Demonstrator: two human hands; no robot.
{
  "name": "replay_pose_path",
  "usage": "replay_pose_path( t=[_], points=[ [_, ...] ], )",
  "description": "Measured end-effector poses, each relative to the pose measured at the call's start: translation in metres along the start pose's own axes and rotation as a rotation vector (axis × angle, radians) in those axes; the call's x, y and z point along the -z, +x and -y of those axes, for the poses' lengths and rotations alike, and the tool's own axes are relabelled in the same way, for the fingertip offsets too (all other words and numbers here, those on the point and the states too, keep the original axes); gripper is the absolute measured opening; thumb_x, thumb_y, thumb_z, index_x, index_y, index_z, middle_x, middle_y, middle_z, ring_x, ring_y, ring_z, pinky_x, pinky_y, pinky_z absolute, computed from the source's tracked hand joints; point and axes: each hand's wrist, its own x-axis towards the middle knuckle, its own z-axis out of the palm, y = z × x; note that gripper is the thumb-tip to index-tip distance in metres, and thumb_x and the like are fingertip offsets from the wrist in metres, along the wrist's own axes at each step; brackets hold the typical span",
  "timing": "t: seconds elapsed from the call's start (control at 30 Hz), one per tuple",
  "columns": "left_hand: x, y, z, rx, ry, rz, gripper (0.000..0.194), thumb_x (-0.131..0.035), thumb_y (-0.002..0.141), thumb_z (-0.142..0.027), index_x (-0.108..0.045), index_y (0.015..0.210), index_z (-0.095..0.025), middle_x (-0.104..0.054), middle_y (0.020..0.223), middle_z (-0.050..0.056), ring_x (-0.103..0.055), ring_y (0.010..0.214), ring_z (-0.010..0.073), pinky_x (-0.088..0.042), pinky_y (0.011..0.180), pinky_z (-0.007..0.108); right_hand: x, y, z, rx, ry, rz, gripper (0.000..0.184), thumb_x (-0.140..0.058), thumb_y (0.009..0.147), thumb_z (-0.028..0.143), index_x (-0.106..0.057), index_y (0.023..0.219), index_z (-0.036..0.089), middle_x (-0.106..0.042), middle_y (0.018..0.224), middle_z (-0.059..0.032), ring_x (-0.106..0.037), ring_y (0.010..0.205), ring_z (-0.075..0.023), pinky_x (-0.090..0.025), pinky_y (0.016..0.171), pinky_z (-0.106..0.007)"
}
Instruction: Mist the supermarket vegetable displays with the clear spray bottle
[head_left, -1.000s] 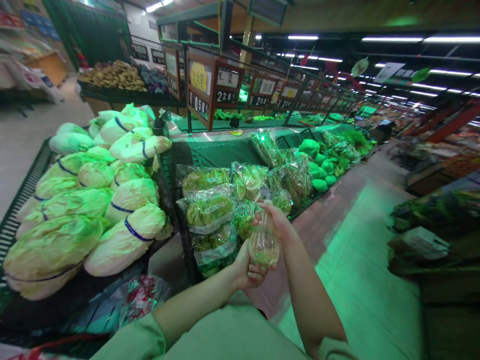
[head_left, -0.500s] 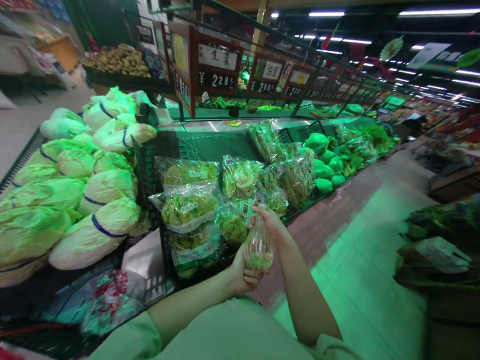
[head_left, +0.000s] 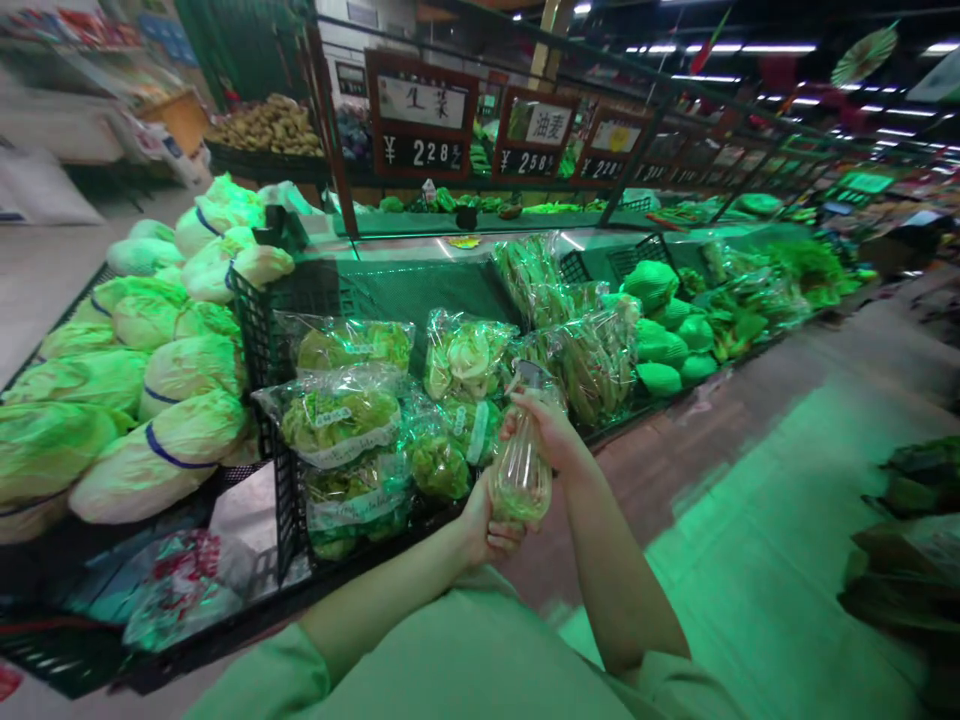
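Note:
A clear plastic spray bottle (head_left: 520, 472) with a little liquid at its bottom is held upright in front of me. My left hand (head_left: 484, 520) is wrapped round its lower body. My right hand (head_left: 546, 430) grips its neck just under the spray head. The bottle hangs over the front edge of a black crate (head_left: 259, 330) full of bagged lettuce (head_left: 337, 420). More bagged greens (head_left: 469, 360) lie right behind the bottle.
Napa cabbages (head_left: 172, 380) with blue bands are piled at the left. Price signs (head_left: 424, 120) hang above the long produce counter, with green vegetables (head_left: 660, 340) further along it. The aisle floor (head_left: 750, 540) runs at the right. A patterned bag (head_left: 176, 590) lies at the lower left.
The view has swung to the right along the counter, so the cabbages slid left. Both hands keep hold of the bottle in much the same pose.

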Motion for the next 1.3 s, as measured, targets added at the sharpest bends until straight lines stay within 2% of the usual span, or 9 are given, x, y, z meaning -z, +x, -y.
replay_pose_path(
  t=[0.13,0.27,0.43,0.67,0.8,0.93,1.03,1.13,1.3],
  points=[
    [-0.019,0.013,-0.013,-0.047,-0.025,0.035,0.053,-0.031,0.063,-0.055,-0.048,0.086,-0.012,-0.052,0.066,0.007,-0.022,0.03,-0.0027,-0.014,0.027,0.01,0.013,0.019,0.02,-0.033,0.015,0.057,0.019,-0.046,0.066,0.032,-0.044,0.081,0.021,-0.051,0.05,0.004,-0.051,0.045,-0.0116,-0.041,0.044,-0.024],
    [-0.034,0.023,-0.019,-0.075,-0.092,0.051,0.049,-0.033,0.063,-0.053,-0.049,0.08,-0.01,-0.05,0.064,0.005,-0.023,0.031,-0.0024,-0.017,0.027,0.011,0.024,0.035,0.029,-0.09,0.026,0.104,0.018,-0.048,0.065,0.031,-0.045,0.077,0.019,-0.051,0.053,0.0029,-0.051,0.045,-0.011,-0.042,0.046,-0.025],
    [-0.037,0.029,-0.011,-0.108,-0.14,0.079,0.053,-0.033,0.062,-0.055,-0.049,0.082,-0.008,-0.049,0.067,0.006,-0.023,0.032,-0.0028,-0.018,0.027,0.01,0.025,0.036,0.03,-0.121,-0.047,0.177,0.019,-0.046,0.066,0.033,-0.045,0.078,0.019,-0.052,0.054,0.0017,-0.051,0.045,-0.0122,-0.041,0.043,-0.025],
    [-0.02,0.039,0.015,-0.089,-0.157,0.056,0.058,-0.029,0.059,-0.061,-0.049,0.079,-0.01,-0.051,0.068,0.01,-0.023,0.034,-0.0014,-0.013,0.028,0.009,0.02,0.008,0.024,-0.094,-0.201,0.313,0.018,-0.043,0.068,0.033,-0.047,0.066,0.016,-0.052,0.05,0.0001,-0.05,0.044,-0.0124,-0.04,0.043,-0.024],
    [-0.013,0.046,0.031,0.011,-0.092,0.023,0.054,-0.026,0.061,-0.059,-0.049,0.076,-0.012,-0.054,0.071,0.014,-0.025,0.034,0.0016,-0.01,0.03,0.011,0.028,-0.019,0.014,-0.127,-0.22,0.267,0.021,-0.044,0.068,0.032,-0.047,0.081,0.017,-0.053,0.05,0.0012,-0.05,0.043,-0.0122,-0.039,0.042,-0.023],
    [-0.004,0.054,0.046,0.097,-0.005,-0.044,0.046,-0.027,0.063,-0.053,-0.05,0.073,-0.014,-0.055,0.065,0.014,-0.03,0.034,0.0062,-0.01,0.031,0.013,0.041,-0.039,-0.004,-0.17,-0.225,0.255,0.016,-0.043,0.069,0.03,-0.048,0.072,0.016,-0.053,0.051,-0.0006,-0.049,0.044,-0.0119,-0.038,0.042,-0.023],
    [0.004,0.061,0.056,0.106,0.02,-0.116,0.039,-0.03,0.064,-0.047,-0.051,0.064,-0.015,-0.053,0.054,0.01,-0.037,0.036,0.0095,-0.016,0.031,0.015,0.052,-0.048,-0.017,-0.197,-0.176,0.214,0.014,-0.041,0.07,0.03,-0.046,0.074,0.017,-0.052,0.053,-0.0006,-0.049,0.044,-0.0125,-0.039,0.041,-0.024],
    [0.005,0.066,0.062,0.126,0.064,-0.157,0.035,-0.031,0.066,-0.04,-0.053,0.062,-0.013,-0.053,0.055,0.009,-0.047,0.043,0.0132,-0.026,0.033,0.018,0.061,-0.055,-0.023,-0.225,-0.122,0.22,0.015,-0.041,0.071,0.027,-0.043,0.084,0.019,-0.051,0.051,0.0008,-0.049,0.043,-0.0129,-0.039,0.042,-0.025],
    [-0.001,0.063,0.067,0.197,0.116,-0.102,0.043,-0.029,0.067,-0.042,-0.055,0.076,-0.01,-0.056,0.067,0.011,-0.054,0.054,0.0185,-0.033,0.036,0.022,0.064,-0.066,-0.029,-0.278,-0.088,0.236,0.016,-0.041,0.071,0.027,-0.043,0.085,0.02,-0.05,0.049,0.0009,-0.049,0.042,-0.0134,-0.038,0.04,-0.025]
  ],
)
